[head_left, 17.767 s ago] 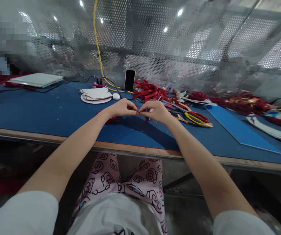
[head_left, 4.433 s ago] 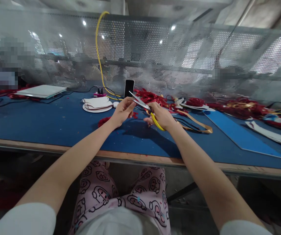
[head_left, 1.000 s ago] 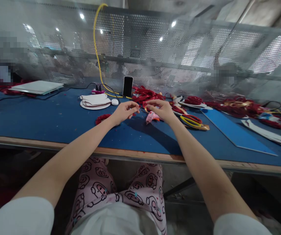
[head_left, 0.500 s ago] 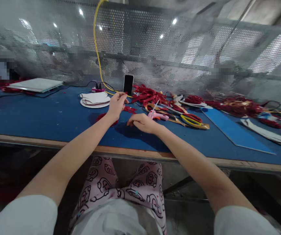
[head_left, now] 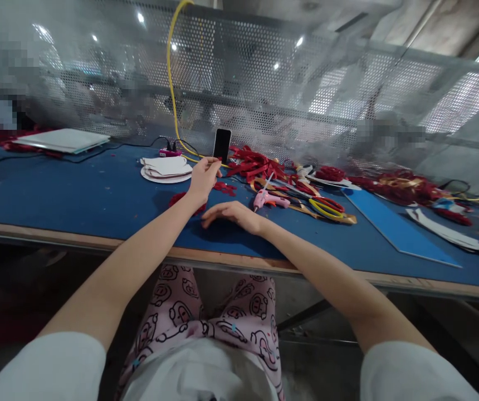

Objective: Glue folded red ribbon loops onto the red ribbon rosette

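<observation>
My left hand (head_left: pixel 205 179) is raised over the blue tabletop, fingers pinched, with a small red piece just showing at the fingertips. Under my left forearm sits a red fabric bundle (head_left: pixel 176 199), partly hidden by the arm. Close to that bundle, my right hand (head_left: pixel 233 216) hovers low with fingers stretched out and apart, holding nothing that I can see. Small red pieces (head_left: pixel 225 188) lie just beyond the hands. A pink glue gun (head_left: pixel 270 199) rests right of my right hand, beside scissors (head_left: pixel 327 207) with red and yellow handles.
Behind my hands stand a phone (head_left: pixel 221 146) and a heap of red ribbon (head_left: pixel 256 162). White cut shapes (head_left: pixel 166 168) are stacked to the left. A blue board (head_left: pixel 394 223) lies to the right. A perforated metal screen (head_left: pixel 239 72) rises along the back.
My right hand has moved left toward the red bundle, and its fingers have stretched out. My left hand keeps its pinch. The whole view has shifted slightly.
</observation>
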Demonstrator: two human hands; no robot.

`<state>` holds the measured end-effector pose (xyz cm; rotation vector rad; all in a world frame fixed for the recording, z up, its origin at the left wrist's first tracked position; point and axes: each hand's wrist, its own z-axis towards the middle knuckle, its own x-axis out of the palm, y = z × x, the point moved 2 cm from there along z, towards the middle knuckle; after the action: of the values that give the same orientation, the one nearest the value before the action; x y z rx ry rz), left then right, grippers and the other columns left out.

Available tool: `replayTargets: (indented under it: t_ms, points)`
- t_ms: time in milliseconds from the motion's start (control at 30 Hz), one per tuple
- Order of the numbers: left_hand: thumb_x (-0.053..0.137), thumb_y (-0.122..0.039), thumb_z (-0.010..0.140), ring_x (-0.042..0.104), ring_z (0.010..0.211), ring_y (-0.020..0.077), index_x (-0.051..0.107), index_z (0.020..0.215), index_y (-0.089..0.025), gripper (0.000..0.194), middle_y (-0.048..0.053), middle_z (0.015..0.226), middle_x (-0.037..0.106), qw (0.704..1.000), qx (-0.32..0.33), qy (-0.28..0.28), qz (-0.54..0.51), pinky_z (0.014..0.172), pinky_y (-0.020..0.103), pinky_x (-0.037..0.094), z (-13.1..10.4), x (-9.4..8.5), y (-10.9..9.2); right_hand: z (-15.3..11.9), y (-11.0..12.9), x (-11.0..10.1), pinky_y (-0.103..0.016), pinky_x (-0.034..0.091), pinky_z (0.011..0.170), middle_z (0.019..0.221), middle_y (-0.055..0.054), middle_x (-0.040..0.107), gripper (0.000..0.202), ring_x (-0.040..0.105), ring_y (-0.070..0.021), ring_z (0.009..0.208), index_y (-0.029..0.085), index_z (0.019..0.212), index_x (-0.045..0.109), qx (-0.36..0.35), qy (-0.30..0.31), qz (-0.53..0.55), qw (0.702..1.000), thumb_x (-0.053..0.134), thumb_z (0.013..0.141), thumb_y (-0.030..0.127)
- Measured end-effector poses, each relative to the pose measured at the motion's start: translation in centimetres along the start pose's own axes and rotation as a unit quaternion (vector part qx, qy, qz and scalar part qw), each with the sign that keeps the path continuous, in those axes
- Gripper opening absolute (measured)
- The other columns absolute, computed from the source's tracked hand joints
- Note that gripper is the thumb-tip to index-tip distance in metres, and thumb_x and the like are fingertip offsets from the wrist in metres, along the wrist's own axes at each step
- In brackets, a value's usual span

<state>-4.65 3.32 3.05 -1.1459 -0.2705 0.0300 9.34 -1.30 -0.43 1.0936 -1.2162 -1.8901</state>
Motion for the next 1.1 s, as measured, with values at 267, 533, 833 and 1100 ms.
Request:
replayTargets:
  t_ms: [267,533,833,1100]
  points:
    - [0.057,-0.015,0.094,0.035,0.039,0.0045,0.056,0.088,-0.018,0.007,-0.008,0.057,0.052,1.000,-0.018,0.010,0.016,0.040,0.020,0.025,-0.3,0.2,-0.4,-0.2,-0.3,0.1,-0.047,0.048,0.102,0.096,-0.012,0.078,0.041,0.072,-0.0254,0.094,0.011,0.108,0.073,0.028,-0.005,0.086,0.996,0.047,0.091,0.038]
    - [0.057,-0.016,0.094,0.033,0.038,0.0046,0.057,0.088,-0.018,0.007,-0.007,0.057,0.052,1.000,-0.012,0.000,-0.012,0.039,0.020,0.024,0.2,-0.1,0.1,0.0,0.9,0.8,-0.044,0.032,0.120,0.136,-0.010,0.069,0.046,0.058,-0.0255,0.133,0.017,0.122,0.072,-0.022,0.010,-0.055,0.998,0.045,0.095,0.043]
    - [0.057,-0.017,0.094,0.033,0.039,0.0049,0.056,0.088,-0.018,0.007,-0.007,0.057,0.051,0.999,-0.011,-0.029,-0.025,0.039,0.020,0.023,0.7,-0.6,0.0,-0.2,0.8,0.2,-0.043,0.048,0.094,0.097,-0.009,0.070,0.040,0.060,-0.0215,0.088,0.016,0.096,0.069,-0.076,-0.086,-0.218,0.969,0.034,0.099,0.035]
    - [0.063,-0.028,0.095,0.036,0.043,0.0056,0.063,0.096,-0.019,0.009,-0.006,0.061,0.053,0.998,0.024,-0.043,0.027,0.043,0.020,0.026,1.7,-2.0,-0.1,1.5,0.4,-0.3,-0.062,0.036,0.113,0.141,-0.018,0.058,0.047,0.044,-0.0340,0.131,0.014,0.137,0.053,-0.065,-0.024,-0.424,0.903,0.038,0.095,0.028]
